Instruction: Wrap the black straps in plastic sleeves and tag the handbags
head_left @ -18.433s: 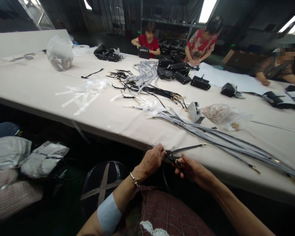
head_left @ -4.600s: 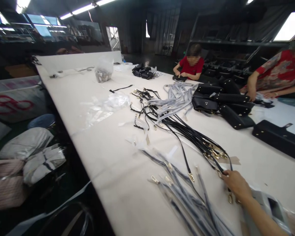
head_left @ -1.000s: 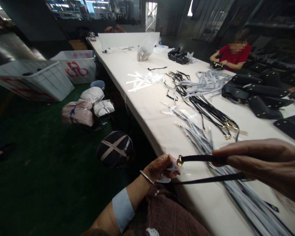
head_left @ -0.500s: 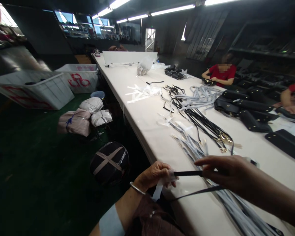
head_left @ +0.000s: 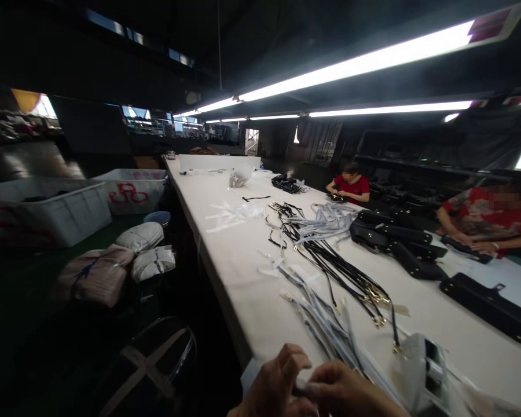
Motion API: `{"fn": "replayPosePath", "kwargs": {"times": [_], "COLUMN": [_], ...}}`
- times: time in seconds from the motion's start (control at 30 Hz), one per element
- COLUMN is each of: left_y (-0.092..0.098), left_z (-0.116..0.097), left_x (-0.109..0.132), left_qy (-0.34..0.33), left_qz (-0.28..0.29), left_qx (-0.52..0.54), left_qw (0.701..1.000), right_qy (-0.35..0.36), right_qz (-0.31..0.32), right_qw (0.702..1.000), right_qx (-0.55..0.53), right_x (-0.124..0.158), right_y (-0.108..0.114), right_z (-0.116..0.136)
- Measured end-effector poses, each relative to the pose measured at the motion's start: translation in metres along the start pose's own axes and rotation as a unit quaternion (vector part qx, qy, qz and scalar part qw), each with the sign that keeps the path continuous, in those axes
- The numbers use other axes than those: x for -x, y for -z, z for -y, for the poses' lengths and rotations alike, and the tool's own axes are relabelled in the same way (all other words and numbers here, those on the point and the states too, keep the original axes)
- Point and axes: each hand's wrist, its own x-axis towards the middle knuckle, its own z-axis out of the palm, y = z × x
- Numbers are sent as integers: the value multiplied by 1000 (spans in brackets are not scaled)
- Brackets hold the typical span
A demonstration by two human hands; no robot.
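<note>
Low at the front edge of the table, my left hand (head_left: 276, 383) and my right hand (head_left: 349, 389) are close together, both slightly blurred. Their fingers are closed around the wrapped end of a black strap. A bit of whitish wrapping (head_left: 303, 384) shows between the fingertips; the rest of the strap is hidden by the hands and the frame edge. Straps in pale grey wrapping (head_left: 330, 318) lie just beyond my hands. Further off is a bundle of bare black straps (head_left: 342, 266) with gold clasps. A white tape dispenser (head_left: 425, 370) stands to the right.
The long white table (head_left: 226, 260) carries black bags (head_left: 486, 304) on the right, loose white strips (head_left: 232, 215) and a clear plastic bag (head_left: 239, 176). Two people in red work across it. On the left floor stand white bins (head_left: 82, 211), wrapped bundles (head_left: 99, 272) and a taped round stool (head_left: 151, 370).
The view has tilted up, so my hands sit lower in the frame. My right hand has come in from along the strap to meet my left hand at the wrapping.
</note>
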Motion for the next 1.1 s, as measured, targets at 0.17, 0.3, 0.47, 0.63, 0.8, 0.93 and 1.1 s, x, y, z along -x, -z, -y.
{"fn": "replayPosePath", "kwargs": {"times": [0.17,0.3,0.47,0.63,0.8,0.93,1.1], "left_y": [-6,-9,0,-3,-19,-15,27], "left_z": [18,8,-22,-27,-18,-15,-17], "left_x": [7,11,6,2,0,-1,7], "left_qy": [56,98,-51,-93,-106,-109,61], "left_qz": [78,105,110,141,157,200,294], "left_qx": [-24,-61,-234,-245,-221,-148,-10], "left_qw": [995,988,965,955,957,962,954], "right_qy": [23,1,30,-25,-51,-66,-94], "right_qz": [-57,-93,-8,-29,-30,2,-64], "right_qw": [996,992,984,981,975,973,985], "right_qx": [-72,-81,-175,-189,-215,-223,-131], "right_x": [4,20,72,99,100,90,62], "right_y": [13,18,25,36,22,4,-26], "right_z": [-36,-46,-43,-34,-22,-12,12]}}
